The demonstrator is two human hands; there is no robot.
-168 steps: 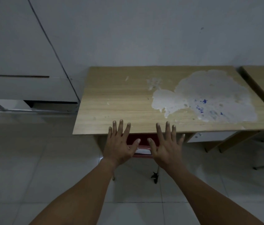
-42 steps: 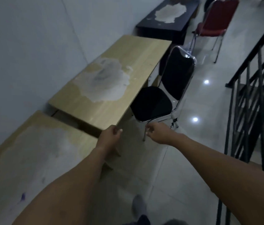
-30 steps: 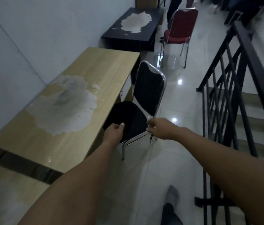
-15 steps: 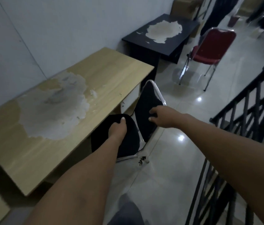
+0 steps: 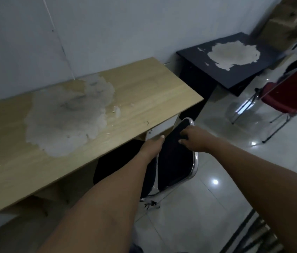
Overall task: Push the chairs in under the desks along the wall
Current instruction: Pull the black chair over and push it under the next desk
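Desks: two, wooden desk (image 5: 144, 92), black desk (image 5: 235, 70). Chairs: two, black chair (image 5: 175, 161), red chair (image 5: 290, 95). Hands: two.

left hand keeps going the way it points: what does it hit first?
Likely the front edge of the light wooden desk: the left hand, on the black chrome-framed chair, points toward it. Depth is unclear.

black chair (image 5: 173, 161) now farther under wooden desk (image 5: 144, 92), both hands shifted onto backrest

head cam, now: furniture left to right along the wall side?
Wooden desk → black chair held by both hands → black desk → red chair.
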